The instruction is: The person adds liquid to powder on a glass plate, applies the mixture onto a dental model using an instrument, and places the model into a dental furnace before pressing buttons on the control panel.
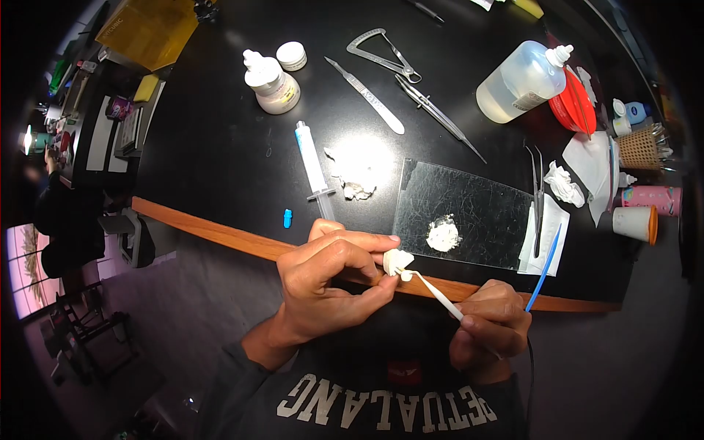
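Note:
Pinched between the fingers of my left hand [330,275] is a small cream-white piece [397,259], held just over the table's wooden edge. My right hand [493,323] is closed around a thin white tool [438,297], whose bent tip touches or almost touches the piece. Beyond them lies a glass slab [477,209] with a mound of white material [444,235] on it. A blue stick [544,270] extends up from beside my right hand. Left of the slab are a syringe [312,165], a small blue cap [287,218] and crumpled white paper [358,183].
A scalpel [367,97], a metal caliper [381,48] and a pointed instrument [444,121] lie farther back. White bottles [275,92] stand at back left, a large squeeze bottle [517,84] at back right. Tweezers [539,198] lie near a white cup [632,224]. A person [62,205] is at far left.

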A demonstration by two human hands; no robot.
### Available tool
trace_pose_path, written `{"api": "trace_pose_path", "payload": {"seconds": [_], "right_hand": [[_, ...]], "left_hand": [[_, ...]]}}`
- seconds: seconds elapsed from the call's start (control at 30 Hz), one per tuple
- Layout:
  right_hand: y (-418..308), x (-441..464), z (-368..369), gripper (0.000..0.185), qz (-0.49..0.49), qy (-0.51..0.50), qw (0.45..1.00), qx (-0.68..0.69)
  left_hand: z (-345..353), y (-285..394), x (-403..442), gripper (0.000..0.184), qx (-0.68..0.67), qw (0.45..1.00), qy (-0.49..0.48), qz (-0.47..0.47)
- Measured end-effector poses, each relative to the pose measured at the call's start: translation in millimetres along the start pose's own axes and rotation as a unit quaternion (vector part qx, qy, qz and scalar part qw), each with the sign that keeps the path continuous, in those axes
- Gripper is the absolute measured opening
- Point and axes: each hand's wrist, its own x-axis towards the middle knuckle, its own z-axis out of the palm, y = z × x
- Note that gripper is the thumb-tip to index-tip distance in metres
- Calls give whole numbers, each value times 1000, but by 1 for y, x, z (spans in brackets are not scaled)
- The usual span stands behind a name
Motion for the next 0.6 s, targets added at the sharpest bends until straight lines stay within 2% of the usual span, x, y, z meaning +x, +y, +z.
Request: {"api": "trace_pose_path", "payload": {"seconds": [0.43,0.6], "right_hand": [[-1,0,-2,12,5,-13,1000,1],[-1,-1,-1,12,2,-9,1000,-3]], "left_hand": [[0,1,0,31,-4,1000,5,-5],[-1,-3,-1,31,14,1000,-9,22]]}}
